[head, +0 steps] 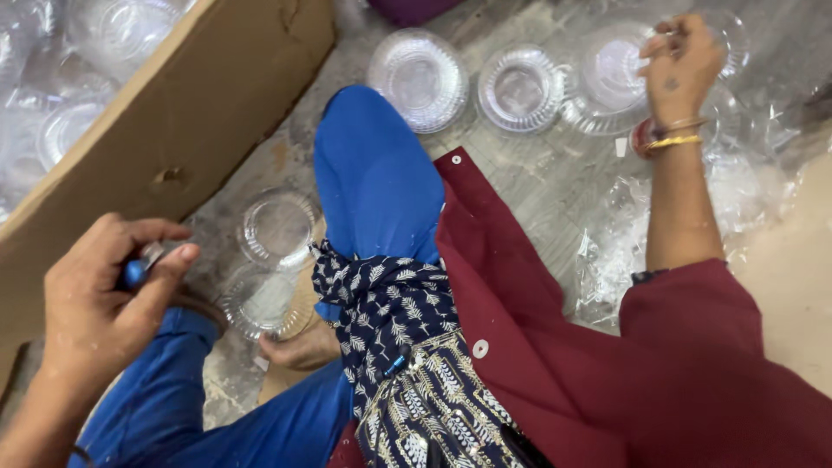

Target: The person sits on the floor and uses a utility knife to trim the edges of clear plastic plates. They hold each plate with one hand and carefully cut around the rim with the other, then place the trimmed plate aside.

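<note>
My left hand (pixel 104 299) is closed around a small tool with a blue handle (pixel 134 273) and a metal tip, held above my left knee. My right hand (pixel 680 65) reaches far out to the upper right and grips the rim of a clear plastic bowl (pixel 611 74) on the floor. Bangles sit on that wrist. Two clear bowls (pixel 276 230) lie on the floor by my foot, just right of the left hand. I sit cross-legged in blue trousers and a maroon top.
A large cardboard box (pixel 173 113) stands at the left, with clear bowls in plastic wrap (pixel 65 126) inside. Two more clear bowls (pixel 419 78) (pixel 520 87) lie on the grey floor ahead. Crumpled clear plastic film (pixel 624 234) lies at the right.
</note>
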